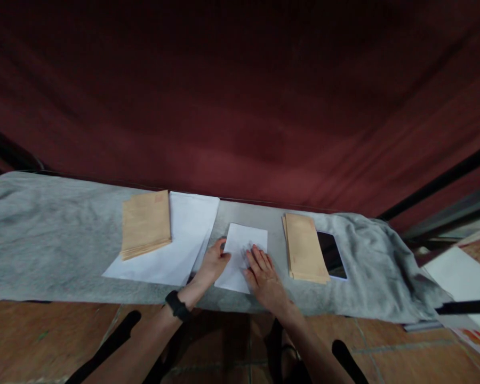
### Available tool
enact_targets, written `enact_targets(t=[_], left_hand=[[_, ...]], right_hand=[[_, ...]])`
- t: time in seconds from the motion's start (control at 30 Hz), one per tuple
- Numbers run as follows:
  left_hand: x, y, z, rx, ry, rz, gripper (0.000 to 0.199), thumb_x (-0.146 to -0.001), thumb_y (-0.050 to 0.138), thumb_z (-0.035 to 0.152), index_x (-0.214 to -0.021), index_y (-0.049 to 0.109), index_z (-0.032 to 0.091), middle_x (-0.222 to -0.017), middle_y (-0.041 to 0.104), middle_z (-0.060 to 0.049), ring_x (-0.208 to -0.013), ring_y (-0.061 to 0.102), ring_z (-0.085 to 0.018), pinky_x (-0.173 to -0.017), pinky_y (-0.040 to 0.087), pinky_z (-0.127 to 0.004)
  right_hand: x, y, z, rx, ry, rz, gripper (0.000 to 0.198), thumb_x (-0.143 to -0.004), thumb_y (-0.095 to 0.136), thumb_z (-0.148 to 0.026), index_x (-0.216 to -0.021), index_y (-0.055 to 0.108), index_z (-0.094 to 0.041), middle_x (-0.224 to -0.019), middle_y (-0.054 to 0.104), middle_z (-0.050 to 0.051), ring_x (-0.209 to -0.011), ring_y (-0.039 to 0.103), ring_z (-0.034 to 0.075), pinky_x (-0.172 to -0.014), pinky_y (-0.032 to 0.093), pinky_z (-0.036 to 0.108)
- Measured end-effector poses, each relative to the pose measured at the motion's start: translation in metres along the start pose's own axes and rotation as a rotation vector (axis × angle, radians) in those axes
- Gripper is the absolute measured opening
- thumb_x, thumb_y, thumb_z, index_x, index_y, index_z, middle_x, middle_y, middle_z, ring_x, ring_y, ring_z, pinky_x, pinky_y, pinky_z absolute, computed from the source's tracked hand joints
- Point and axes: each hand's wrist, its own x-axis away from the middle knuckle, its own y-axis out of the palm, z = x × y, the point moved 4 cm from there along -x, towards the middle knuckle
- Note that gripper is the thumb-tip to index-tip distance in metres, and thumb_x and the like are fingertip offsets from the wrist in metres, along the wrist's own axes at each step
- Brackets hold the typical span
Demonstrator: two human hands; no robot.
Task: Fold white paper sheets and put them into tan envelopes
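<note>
Start nearest with the orange-brown tiled floor [76, 341], then the black wristwatch [178, 306] on the left wrist. Next log the bare left hand [213, 264] at the left edge of the small white rectangular paper [242, 240], thumb and forefinger curved with a narrow gap between; cannot tell if pinching the edge. Log the bare right hand [266, 280] palm down on the same paper, fingers stretched out and slightly spread, gripping nothing; probably pressing to keep it flat and guard against sliding. Place the paper on the grey cloth-covered counter [64, 240], straight in front of the body, likely for easy reach from both sides. Left of it, mark the large white paper sheets [190, 229], laid aslant near the left hand, and on top of them the squarish stack of tan-brown paper envelopes [147, 221], slightly fanned, maybe doubling as a weight. Right of it, mark the narrow stack of tan-brown paper envelopes [304, 245], edges uneven, and close against it the dark-screened phone with pale lilac edge [332, 255], perhaps parked there to free the middle. Count both stacks as the likely containers; cannot see inside, so cannot tell filled from empty. Finish farthest with the dark red fabric [240, 133] behind the counter.
</note>
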Motion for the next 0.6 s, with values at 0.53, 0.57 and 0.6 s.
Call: enact_targets(t=[0.53,0.57,0.6], left_hand=[[0.042,0.044,0.015,-1.126,0.826,-0.268,0.053,-0.103,0.034,0.042,-0.153,0.032,0.023,-0.158,0.039,-0.008,-0.148,0.030,-0.023,-0.121,0.023,-0.047],[0.042,0.047,0.012,-1.135,0.821,-0.300,0.055,-0.103,0.033,0.046,-0.154,0.031,0.024,-0.159,0.038,-0.008,-0.148,0.029,-0.022,-0.121,0.021,-0.046],[0.041,0.047,0.011,-1.142,0.808,-0.311,0.056,-0.103,0.032,0.049,-0.154,0.030,0.024,-0.159,0.037,-0.007,-0.149,0.028,-0.022,-0.122,0.018,-0.046]], right_hand=[[0.010,0.018,-0.004,0.178,-0.012,0.006,0.055,-0.099,0.045,-0.028,-0.151,0.038,-0.011,-0.155,0.041,0.015,-0.145,0.035,0.027,-0.118,0.029,0.046],[0.011,0.018,-0.003,0.173,-0.015,0.007,0.055,-0.099,0.045,-0.027,-0.151,0.038,-0.010,-0.154,0.042,0.015,-0.145,0.034,0.027,-0.118,0.029,0.045],[0.011,0.018,-0.002,0.163,-0.014,0.009,0.055,-0.099,0.045,-0.027,-0.151,0.037,-0.010,-0.154,0.043,0.015,-0.145,0.034,0.027,-0.118,0.029,0.045]])
